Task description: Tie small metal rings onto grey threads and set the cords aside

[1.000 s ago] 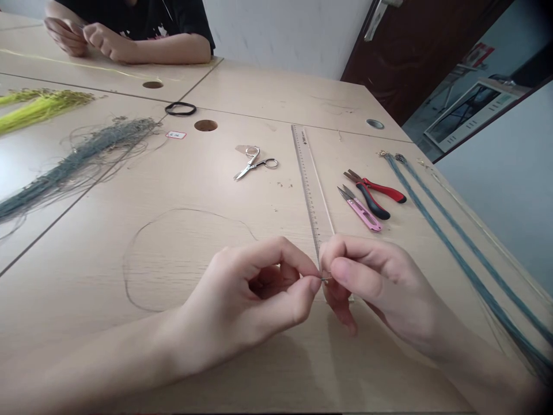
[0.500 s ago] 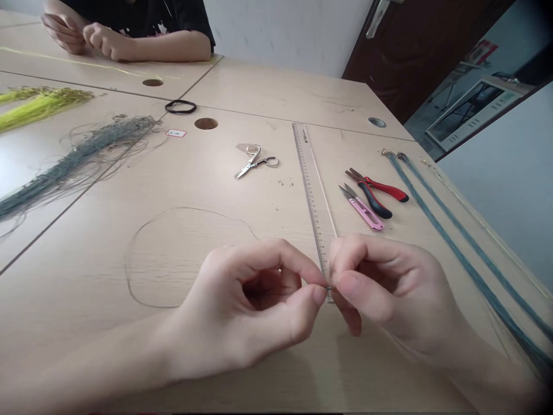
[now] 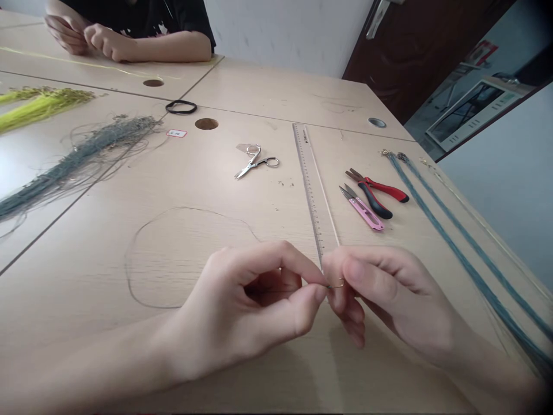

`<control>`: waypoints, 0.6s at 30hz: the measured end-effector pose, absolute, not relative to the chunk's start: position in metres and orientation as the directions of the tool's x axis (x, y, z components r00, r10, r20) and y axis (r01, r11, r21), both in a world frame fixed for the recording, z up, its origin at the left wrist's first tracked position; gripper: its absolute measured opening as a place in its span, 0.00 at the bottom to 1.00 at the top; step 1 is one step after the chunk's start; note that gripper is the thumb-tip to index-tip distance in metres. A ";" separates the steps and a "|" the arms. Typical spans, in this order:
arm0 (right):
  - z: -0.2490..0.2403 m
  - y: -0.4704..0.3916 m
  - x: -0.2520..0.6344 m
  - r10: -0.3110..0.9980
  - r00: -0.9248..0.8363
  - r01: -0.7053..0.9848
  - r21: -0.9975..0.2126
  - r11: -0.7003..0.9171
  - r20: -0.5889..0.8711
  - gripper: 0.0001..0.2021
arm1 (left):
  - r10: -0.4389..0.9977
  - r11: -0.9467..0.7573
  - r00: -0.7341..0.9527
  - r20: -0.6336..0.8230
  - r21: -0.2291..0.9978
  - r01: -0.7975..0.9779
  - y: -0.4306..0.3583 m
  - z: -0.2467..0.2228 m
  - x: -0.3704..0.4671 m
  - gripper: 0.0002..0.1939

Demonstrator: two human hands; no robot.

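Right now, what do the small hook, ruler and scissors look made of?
Hook: likely metal, gold-toned, with a thin glint. Ruler: probably clear plastic, smooth; tabletop shows through. Scissors: polished metal, judging by silvery highlights; exact metal unclear.

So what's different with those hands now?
The right hand has moved its thumb up and away from the left hand, so the little gold hook, hidden half a second ago, shows again. I can't tell if the right hand touches it. The left hand still pinches one end. The scissors, ruler and pliers lie where they were.
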State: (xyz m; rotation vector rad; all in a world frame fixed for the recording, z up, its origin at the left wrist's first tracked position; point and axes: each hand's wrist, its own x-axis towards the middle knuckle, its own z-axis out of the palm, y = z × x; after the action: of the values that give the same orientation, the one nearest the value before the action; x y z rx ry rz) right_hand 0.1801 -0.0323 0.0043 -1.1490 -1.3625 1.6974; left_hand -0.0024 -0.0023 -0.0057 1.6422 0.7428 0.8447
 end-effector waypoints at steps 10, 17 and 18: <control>0.006 -0.027 0.180 0.864 -0.406 -0.042 -0.938 -0.343 -0.298 0.15 | 0.821 -0.247 0.544 0.174 0.967 0.064 -0.002 -0.008 -0.003 0.05; 0.004 -0.028 0.181 0.840 -0.435 -0.072 -0.918 -0.390 -0.323 0.14 | 0.803 -0.291 0.561 0.201 0.954 0.073 -0.002 -0.008 -0.003 0.05; 0.004 -0.029 0.181 0.844 -0.426 -0.066 -0.919 -0.388 -0.325 0.13 | 0.806 -0.284 0.557 0.198 0.956 0.072 -0.002 -0.008 -0.003 0.05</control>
State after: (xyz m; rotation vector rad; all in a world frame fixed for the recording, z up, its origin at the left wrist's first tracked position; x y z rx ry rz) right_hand 0.1808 -0.0286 0.0038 -1.1314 -1.1881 1.8757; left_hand -0.0030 -0.0020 -0.0082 1.7247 0.7361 0.8585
